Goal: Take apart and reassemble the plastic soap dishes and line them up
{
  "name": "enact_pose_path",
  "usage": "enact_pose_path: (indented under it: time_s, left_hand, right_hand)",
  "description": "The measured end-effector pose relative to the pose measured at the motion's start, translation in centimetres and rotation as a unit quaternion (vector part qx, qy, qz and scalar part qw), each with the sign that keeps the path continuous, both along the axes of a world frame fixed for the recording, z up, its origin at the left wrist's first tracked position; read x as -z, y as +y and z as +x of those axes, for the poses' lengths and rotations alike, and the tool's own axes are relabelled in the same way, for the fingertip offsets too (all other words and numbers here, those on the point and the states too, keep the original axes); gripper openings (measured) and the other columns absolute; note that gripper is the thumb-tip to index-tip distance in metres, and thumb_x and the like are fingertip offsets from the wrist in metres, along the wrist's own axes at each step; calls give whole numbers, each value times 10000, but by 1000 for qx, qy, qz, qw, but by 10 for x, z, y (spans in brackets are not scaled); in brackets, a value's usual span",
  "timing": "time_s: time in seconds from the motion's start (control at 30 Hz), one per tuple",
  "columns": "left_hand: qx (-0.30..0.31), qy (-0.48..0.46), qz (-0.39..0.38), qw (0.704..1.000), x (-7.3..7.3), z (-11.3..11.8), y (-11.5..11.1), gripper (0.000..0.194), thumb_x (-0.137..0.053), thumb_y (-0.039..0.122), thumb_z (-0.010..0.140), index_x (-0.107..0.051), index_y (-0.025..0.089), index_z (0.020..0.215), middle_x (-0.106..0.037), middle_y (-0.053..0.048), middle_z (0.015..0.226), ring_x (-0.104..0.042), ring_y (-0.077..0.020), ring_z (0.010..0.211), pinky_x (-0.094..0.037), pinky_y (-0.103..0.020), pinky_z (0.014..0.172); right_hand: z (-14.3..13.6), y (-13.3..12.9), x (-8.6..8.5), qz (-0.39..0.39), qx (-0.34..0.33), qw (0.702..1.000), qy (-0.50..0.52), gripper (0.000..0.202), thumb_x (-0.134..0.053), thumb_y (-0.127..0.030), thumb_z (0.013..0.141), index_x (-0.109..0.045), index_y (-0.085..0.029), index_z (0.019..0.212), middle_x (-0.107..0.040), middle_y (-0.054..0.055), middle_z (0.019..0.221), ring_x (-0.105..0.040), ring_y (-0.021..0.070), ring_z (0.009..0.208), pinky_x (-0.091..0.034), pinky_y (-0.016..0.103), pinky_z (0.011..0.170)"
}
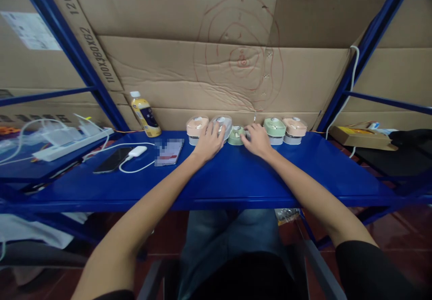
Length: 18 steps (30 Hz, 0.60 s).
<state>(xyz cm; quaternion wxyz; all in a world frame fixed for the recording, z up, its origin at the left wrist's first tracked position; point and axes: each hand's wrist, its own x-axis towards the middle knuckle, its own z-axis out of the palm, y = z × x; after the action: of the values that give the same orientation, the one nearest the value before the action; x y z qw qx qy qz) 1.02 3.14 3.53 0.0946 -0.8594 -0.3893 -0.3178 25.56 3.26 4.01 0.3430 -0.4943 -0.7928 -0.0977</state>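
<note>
Along the back of the blue table point(236, 178) stands a row of small lidded containers. At its left end is a pink one point(195, 125), and beside it a greyish one point(223, 122) lies under the fingers of my left hand point(209, 142), which are spread. A low green container point(235, 135) sits between my hands. My right hand point(257, 138) has its fingers bent at a small dark object beside the low green container; what it grips, if anything, is hidden. Right of it stand a taller green container point(274, 128) and another pink one point(294, 128).
On the left of the table are a yellow bottle point(146, 114), a dark phone point(113, 160), a white charger point(137, 151) with its cable and a second phone point(170, 151). A power strip point(74, 144) lies farther left. An open cardboard box point(362, 138) is at the right.
</note>
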Motion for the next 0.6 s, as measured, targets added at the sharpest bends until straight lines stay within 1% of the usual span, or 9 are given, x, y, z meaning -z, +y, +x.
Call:
enact_pose_path:
  time_s: [0.03, 0.1, 0.17, 0.23, 0.3, 0.4, 0.5, 0.6]
  left_hand:
    - [27, 20, 5, 999, 1, -2, -10, 583, -523, 270, 1007, -488, 101, 1564, -400, -274, 1688, -252, -471, 1629, -195, -726, 1299]
    - [98, 63, 2, 993, 4, -5, -31, 573, -513, 311, 1033, -479, 108, 1567, -412, -244, 1691, -286, -425, 1628, -230, -660, 1327]
    - [161, 94, -16, 982, 9, -5, -49, 571, -526, 340, 1043, -469, 125, 1568, -432, -225, 1683, -334, -397, 1614, -302, -627, 1318]
    - [206, 111, -33, 972, 16, -3, -61, 560, -550, 341, 1039, -479, 136, 1556, -450, -224, 1671, -369, -393, 1598, -340, -625, 1307]
    - [231, 117, -51, 965, 20, -2, -68, 535, -580, 314, 1024, -508, 156, 1530, -455, -216, 1668, -383, -398, 1591, -342, -635, 1307]
    - [229, 100, -74, 965, 20, -4, -72, 552, -644, 296, 978, -527, 187, 1507, -449, -207, 1665, -414, -403, 1571, -402, -615, 1281]
    - [211, 60, -95, 971, 19, -7, -73, 701, -740, 382, 915, -476, 196, 1537, -433, -220, 1651, -461, -398, 1536, -472, -564, 1238]
    - [175, -7, -129, 976, 23, -7, -69, 902, -836, 509, 831, -414, 212, 1571, -464, -215, 1610, -480, -403, 1511, -449, -569, 1248]
  right_hand:
    - [9, -4, -3, -4, -31, 998, 52, 396, -522, -453, 1030, -701, -155, 1220, -702, 201, 1216, -614, 369, 1210, -476, 546, 1083]
    - [29, -11, -7, -39, -125, 984, 125, 515, -583, -555, 999, -664, -156, 1313, -678, 193, 1308, -644, 333, 1218, -533, 496, 1051]
    - [44, -18, -8, -101, -220, 962, 130, 759, -724, -644, 886, -578, -180, 1469, -594, 192, 1491, -610, 338, 1333, -548, 493, 1069]
    - [53, -25, -6, -165, -279, 942, 85, 989, -843, -680, 755, -501, -232, 1567, -530, 170, 1598, -560, 360, 1421, -517, 536, 1128]
    - [54, -30, -3, -197, -293, 935, 28, 1074, -898, -684, 682, -501, -257, 1583, -557, 159, 1589, -563, 380, 1424, -475, 584, 1169]
    - [43, -36, 2, -180, -268, 946, -29, 1048, -908, -691, 663, -564, -237, 1543, -634, 169, 1492, -591, 397, 1377, -459, 604, 1172]
    - [28, -44, 6, -167, -239, 955, -54, 1034, -891, -715, 667, -585, -235, 1530, -668, 166, 1429, -600, 402, 1339, -475, 597, 1142]
    - [16, -53, 6, -166, -225, 958, -60, 1012, -868, -747, 675, -602, -249, 1515, -715, 147, 1346, -622, 402, 1264, -500, 597, 1090]
